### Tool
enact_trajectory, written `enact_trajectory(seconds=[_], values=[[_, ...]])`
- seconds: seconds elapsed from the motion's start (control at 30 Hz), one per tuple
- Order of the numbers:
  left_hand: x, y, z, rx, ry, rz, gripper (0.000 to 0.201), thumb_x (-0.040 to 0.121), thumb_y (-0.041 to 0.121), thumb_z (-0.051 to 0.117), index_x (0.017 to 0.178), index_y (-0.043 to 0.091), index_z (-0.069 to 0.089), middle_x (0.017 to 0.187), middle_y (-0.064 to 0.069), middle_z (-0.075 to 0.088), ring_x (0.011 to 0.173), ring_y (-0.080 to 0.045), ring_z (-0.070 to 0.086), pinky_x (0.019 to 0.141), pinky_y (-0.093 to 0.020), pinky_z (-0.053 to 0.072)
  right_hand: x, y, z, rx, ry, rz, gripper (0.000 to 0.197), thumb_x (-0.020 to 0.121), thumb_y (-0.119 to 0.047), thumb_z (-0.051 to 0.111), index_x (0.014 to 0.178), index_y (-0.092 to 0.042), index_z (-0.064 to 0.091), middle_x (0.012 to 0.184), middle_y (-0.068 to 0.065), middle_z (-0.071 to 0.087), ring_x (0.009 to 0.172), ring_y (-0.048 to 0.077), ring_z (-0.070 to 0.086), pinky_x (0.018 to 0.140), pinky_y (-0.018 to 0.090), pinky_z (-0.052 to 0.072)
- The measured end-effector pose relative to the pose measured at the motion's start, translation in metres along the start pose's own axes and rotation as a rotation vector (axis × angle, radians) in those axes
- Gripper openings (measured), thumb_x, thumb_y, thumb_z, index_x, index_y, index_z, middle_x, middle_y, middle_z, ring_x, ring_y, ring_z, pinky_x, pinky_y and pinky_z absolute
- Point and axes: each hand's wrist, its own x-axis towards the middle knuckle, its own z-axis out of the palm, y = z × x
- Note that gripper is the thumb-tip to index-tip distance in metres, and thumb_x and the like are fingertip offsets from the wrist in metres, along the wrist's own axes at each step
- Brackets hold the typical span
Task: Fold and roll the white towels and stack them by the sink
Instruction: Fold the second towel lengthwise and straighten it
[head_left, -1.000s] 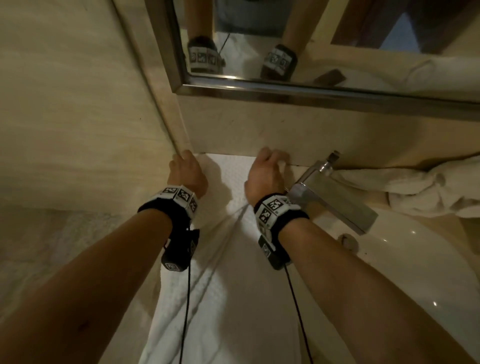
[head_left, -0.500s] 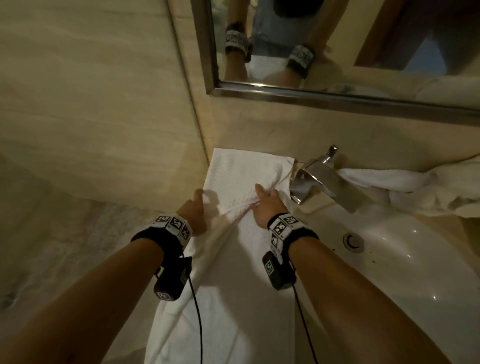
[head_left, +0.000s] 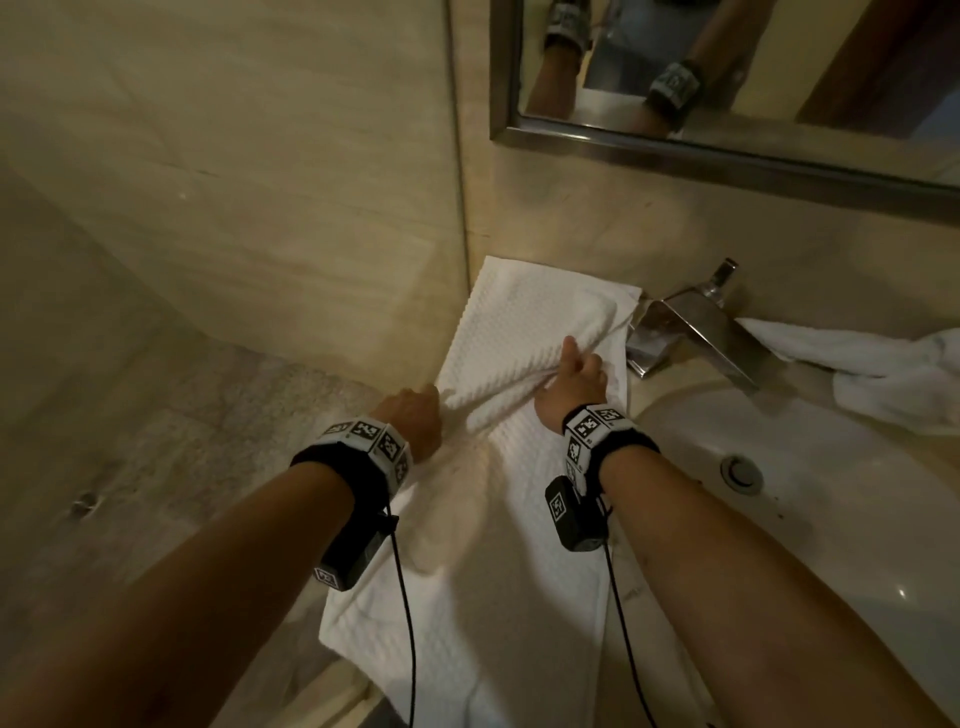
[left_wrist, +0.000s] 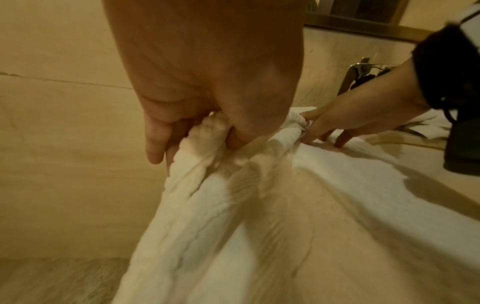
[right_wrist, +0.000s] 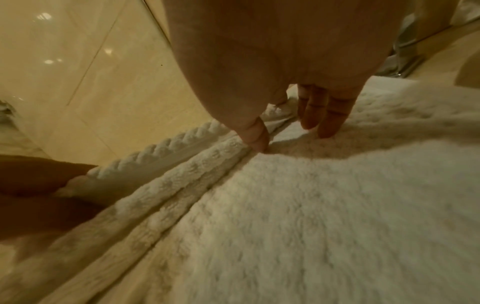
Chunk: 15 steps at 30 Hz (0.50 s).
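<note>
A white waffle-textured towel (head_left: 540, 530) lies lengthwise on the counter left of the sink, from the back wall to the front edge. A raised fold runs across it between my hands. My left hand (head_left: 418, 415) grips the bunched left end of that fold; in the left wrist view its fingers (left_wrist: 158, 144) curl round the cloth (left_wrist: 259, 226). My right hand (head_left: 571, 371) pinches the fold's right end between thumb and forefinger. In the right wrist view its other fingers (right_wrist: 324, 119) rest straight on the towel (right_wrist: 337, 205).
A chrome faucet (head_left: 691, 332) stands just right of the towel's far corner, above the white sink basin (head_left: 831, 519). More white towels (head_left: 883, 374) lie crumpled behind the basin. A mirror (head_left: 727, 150) hangs above, and a tiled wall (head_left: 260, 208) borders the left.
Both hands have drawn back from the towel's far end at the wall toward me and now hold a fold lifted across the towel's width. The view has swung left.
</note>
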Motion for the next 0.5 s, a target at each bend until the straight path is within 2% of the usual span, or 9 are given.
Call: enact_trajectory(seconds=[0.1,0.2,0.27,0.33,0.4,0.47,0.5], values=[[-0.012,-0.003,0.001,-0.006,0.070,0.047,0.028,0.100,0.028,0.034,0.120,0.009,0.037,0.109,-0.020,0.061,0.095,-0.037,0.060,0.068,-0.036,0.041,-0.005,0.002,0.000,0.039,-0.015,0.000,0.084,0.095,-0.027,0.049,0.152,-0.028,-0.013,0.158,0.009,-0.003,0.145,0.032,0.004,0.116,0.044,0.020],[-0.021,-0.004,-0.005,-0.006,0.080,0.059,0.037,0.100,0.038,0.037,0.121,0.009,0.036,0.111,-0.020,0.061,0.098,-0.037,0.060,0.069,-0.035,0.038,-0.008,0.003,0.001,0.103,-0.018,0.006,0.088,0.096,-0.022,0.048,0.150,-0.029,-0.022,0.160,0.007,-0.002,0.146,0.031,0.006,0.116,0.044,0.019],[-0.030,-0.002,-0.011,-0.014,0.064,0.050,0.049,0.094,0.046,0.048,0.123,0.009,0.036,0.116,-0.018,0.060,0.104,-0.036,0.058,0.072,-0.035,0.039,-0.017,0.003,0.001,0.195,-0.003,0.018,0.089,0.095,-0.018,0.048,0.150,-0.027,-0.020,0.160,0.007,0.004,0.145,0.031,0.013,0.115,0.043,0.023],[-0.039,0.002,-0.016,0.022,0.041,0.078,0.062,0.085,0.051,0.061,0.123,0.009,0.038,0.118,-0.016,0.058,0.107,-0.035,0.057,0.074,-0.035,0.041,-0.028,0.001,0.001,0.343,0.031,0.062,0.083,0.094,-0.014,0.047,0.152,-0.021,-0.012,0.159,0.011,0.011,0.141,0.033,0.025,0.109,0.042,0.033],[-0.049,0.009,-0.020,0.085,0.013,0.137,0.064,0.079,0.045,0.069,0.124,0.008,0.041,0.119,-0.015,0.055,0.108,-0.034,0.056,0.077,-0.034,0.044,-0.038,0.000,0.005,0.474,0.116,0.102,0.070,0.093,-0.019,0.048,0.150,-0.012,0.009,0.153,0.017,0.023,0.132,0.036,0.037,0.100,0.043,0.039],[-0.058,0.019,-0.023,0.095,0.012,0.176,0.056,0.079,0.034,0.069,0.121,0.007,0.044,0.118,-0.017,0.055,0.106,-0.034,0.057,0.077,-0.034,0.046,-0.051,-0.004,0.007,0.589,0.221,0.136,0.057,0.089,-0.028,0.052,0.136,-0.004,0.031,0.140,0.020,0.040,0.120,0.038,0.048,0.090,0.042,0.043],[-0.062,0.026,-0.023,0.090,0.022,0.195,0.051,0.079,0.031,0.067,0.119,0.006,0.045,0.116,-0.017,0.055,0.104,-0.033,0.057,0.075,-0.034,0.046,-0.059,-0.006,0.010,0.665,0.219,0.154,0.055,0.087,-0.035,0.055,0.129,-0.003,0.038,0.132,0.019,0.048,0.113,0.037,0.054,0.085,0.040,0.047]])
